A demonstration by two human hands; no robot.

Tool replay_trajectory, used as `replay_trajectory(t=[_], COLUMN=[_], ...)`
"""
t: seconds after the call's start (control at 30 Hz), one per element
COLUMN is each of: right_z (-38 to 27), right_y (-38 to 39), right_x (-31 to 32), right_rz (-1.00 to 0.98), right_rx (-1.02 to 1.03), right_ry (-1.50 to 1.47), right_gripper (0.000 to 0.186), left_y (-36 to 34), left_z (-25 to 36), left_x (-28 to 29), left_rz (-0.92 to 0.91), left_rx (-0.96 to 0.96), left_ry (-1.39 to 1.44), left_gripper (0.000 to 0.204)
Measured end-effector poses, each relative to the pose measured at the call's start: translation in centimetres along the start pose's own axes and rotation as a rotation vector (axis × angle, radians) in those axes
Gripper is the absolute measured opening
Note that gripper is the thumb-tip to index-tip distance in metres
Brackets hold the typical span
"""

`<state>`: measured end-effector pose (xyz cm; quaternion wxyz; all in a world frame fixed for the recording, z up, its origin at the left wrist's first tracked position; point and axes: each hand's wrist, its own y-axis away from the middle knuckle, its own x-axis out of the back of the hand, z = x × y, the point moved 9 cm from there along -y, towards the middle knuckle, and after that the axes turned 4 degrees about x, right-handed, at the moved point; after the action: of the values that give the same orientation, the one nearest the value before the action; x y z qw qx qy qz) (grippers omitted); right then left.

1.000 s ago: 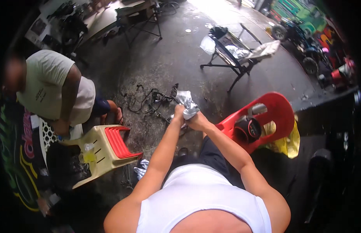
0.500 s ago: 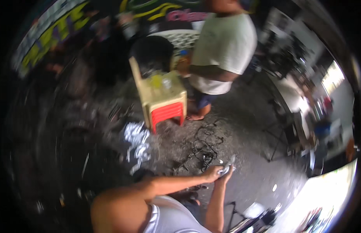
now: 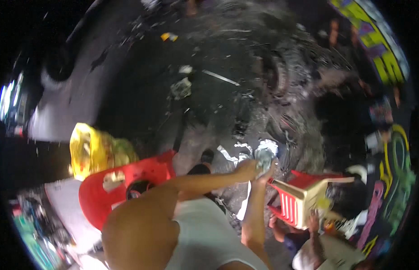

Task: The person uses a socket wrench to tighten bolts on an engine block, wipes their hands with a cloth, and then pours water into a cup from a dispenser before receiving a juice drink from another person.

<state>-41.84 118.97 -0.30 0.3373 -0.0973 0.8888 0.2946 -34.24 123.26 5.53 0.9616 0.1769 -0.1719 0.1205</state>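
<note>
Ahead of my body, both hands meet around a silver-grey object (image 3: 264, 156); blur hides its exact kind. My left hand (image 3: 248, 170) closes on it from the left, fingers bent. From below, my right hand (image 3: 266, 175) grips its lower end. Crumpled white strips (image 3: 228, 155), perhaps paper or plastic, lie on the floor beyond and beside the hands. One long white strip (image 3: 244, 203) shows below them, left of my right forearm.
Stacked red and cream plastic chairs (image 3: 304, 198) stand at right, with a co-worker (image 3: 326, 252) beside them. At left are a red plastic chair (image 3: 94, 193) and a yellow bag (image 3: 85, 153). A pale flat stick (image 3: 220, 78) and scraps lie on the dark floor.
My view has swung left: the stacked chairs and co-worker now appear at lower right, and the red chair and yellow bag have come into sight. Both hands still hold the silver-grey object.
</note>
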Motion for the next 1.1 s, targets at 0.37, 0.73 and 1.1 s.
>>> replay_trajectory(t=[0.37, 0.73, 1.1], right_z=[25.6, 43.2, 56.6], right_y=[-7.4, -6.3, -21.8], right_x=[-37.7, -51.9, -71.7], right_rz=[-0.508, -1.419, -1.347], right_rx=[-0.838, -1.287, -1.191], right_ry=[0.482, 0.997, 1.124], right_gripper=[0.058, 0.026, 0.023], left_y=[0.6, 25.0, 32.4], left_z=[-13.6, -31.5, -32.7], left_x=[38.3, 45.4, 51.2], left_rz=[1.217, 1.682, 2.692], left_rx=[0.34, 1.32, 0.151], left_ry=[0.215, -0.176, 0.971], left_gripper=[0.029, 0.029, 0.042])
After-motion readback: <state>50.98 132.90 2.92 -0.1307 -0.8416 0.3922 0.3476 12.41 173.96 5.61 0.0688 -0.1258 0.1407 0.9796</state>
